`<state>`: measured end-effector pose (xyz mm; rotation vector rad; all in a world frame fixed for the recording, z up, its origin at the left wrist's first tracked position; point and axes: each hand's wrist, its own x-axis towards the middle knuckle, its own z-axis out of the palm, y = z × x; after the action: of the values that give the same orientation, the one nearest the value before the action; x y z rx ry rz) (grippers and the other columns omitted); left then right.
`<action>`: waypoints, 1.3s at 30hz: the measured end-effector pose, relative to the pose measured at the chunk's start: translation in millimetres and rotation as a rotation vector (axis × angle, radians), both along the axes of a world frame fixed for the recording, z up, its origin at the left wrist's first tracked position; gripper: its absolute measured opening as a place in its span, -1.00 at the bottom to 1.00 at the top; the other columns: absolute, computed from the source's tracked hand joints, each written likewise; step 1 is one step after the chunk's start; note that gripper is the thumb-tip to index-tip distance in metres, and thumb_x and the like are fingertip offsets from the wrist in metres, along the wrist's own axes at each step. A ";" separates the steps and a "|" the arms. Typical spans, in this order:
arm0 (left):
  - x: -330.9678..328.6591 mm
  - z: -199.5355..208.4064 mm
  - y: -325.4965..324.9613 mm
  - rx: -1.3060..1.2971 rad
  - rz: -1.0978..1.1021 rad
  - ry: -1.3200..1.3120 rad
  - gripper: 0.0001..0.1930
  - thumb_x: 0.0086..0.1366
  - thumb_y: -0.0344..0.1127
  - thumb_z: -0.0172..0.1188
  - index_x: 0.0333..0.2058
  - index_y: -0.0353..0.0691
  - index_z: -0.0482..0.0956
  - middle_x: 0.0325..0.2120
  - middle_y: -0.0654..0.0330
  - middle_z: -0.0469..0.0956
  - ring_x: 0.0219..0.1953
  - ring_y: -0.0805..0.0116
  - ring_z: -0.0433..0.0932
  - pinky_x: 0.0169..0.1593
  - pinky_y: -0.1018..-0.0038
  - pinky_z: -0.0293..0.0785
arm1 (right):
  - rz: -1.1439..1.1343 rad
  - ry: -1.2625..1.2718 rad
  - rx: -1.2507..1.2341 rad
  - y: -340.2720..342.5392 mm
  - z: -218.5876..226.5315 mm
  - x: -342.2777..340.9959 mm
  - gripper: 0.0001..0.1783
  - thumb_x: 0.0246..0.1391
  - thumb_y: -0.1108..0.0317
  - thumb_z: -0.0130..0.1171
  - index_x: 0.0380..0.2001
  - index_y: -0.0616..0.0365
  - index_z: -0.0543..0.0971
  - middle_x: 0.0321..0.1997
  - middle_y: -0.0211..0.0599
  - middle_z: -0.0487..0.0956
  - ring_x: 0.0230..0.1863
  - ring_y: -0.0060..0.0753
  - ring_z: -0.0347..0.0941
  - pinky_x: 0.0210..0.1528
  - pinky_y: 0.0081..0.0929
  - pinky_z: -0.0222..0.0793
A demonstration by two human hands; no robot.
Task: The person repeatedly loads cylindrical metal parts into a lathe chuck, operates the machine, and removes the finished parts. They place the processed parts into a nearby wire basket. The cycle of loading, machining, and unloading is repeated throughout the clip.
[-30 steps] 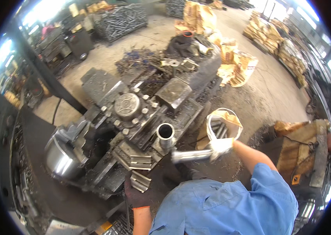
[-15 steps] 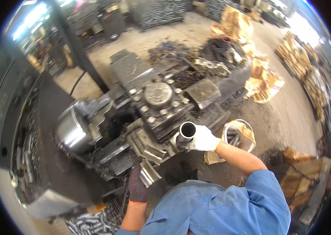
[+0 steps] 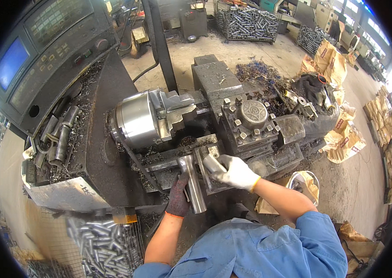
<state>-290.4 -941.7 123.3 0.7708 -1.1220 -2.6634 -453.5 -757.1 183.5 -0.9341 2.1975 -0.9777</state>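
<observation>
My left hand (image 3: 177, 197), in a dark glove with an orange cuff, is closed around a shiny metal tube (image 3: 196, 192). The tube leans upright in front of the lathe, its upper end wider than its shaft. My right hand (image 3: 237, 172), in a white glove with a yellow cuff, grips a short metal cylinder (image 3: 213, 164) over the small metal tray (image 3: 200, 157) at the lathe's front. The palm hides the cylinder's right end. Above the tray stands the square tool post (image 3: 254, 116) with bolts around its top. To its left is the shiny lathe chuck (image 3: 135, 119) with stepped jaws.
Used metal parts (image 3: 61, 139) and chips lie on the left ledge below the control panel (image 3: 43, 60). A wire basket of metal pieces (image 3: 105, 245) stands at lower left. A bag-lined bucket (image 3: 309, 185) is at right; paper sacks (image 3: 344, 134) lie beyond it.
The view has swung left, bringing the control panel in. My right hand has gone from an upright, open-ended tube to a tilted cylinder at the tray. My left hand still holds a metal piece.
</observation>
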 end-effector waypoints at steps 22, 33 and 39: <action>83.0 -70.3 12.4 -0.280 0.410 -0.156 -0.57 0.47 -0.11 0.25 0.15 -0.28 0.59 0.04 0.10 0.64 0.07 0.27 0.61 0.19 0.32 0.53 | 0.539 0.936 0.584 -119.9 101.4 -245.7 -0.38 -0.13 0.08 0.53 0.01 0.14 0.67 -0.10 0.00 0.75 -0.09 0.01 0.74 -0.06 -0.10 0.66; 224.0 -166.2 -61.5 -0.186 1.390 -0.385 -0.59 0.47 0.19 0.17 -0.37 0.00 0.57 -0.54 0.34 0.46 -0.48 0.31 0.45 -0.39 0.31 0.37 | 0.601 0.600 0.395 -159.0 53.6 -239.0 -0.21 -0.20 -0.06 0.54 0.01 0.31 0.64 -0.11 0.13 0.74 -0.06 0.13 0.71 0.01 -0.09 0.61; 260.8 -150.6 -98.1 0.058 1.230 -0.163 -0.48 0.45 0.35 0.07 -0.36 0.00 0.48 -0.57 0.34 0.40 -0.52 0.34 0.40 -0.35 0.25 0.37 | 0.663 0.600 0.709 -162.5 54.1 -246.0 -0.51 -0.17 0.00 0.48 -0.28 0.19 0.81 -0.23 0.07 0.76 -0.18 0.05 0.73 -0.08 -0.08 0.61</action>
<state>-29.6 -1039.8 -27.3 1.1763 -0.3272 -1.5929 -699.4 -919.6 237.6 -1.5393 2.1447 0.4225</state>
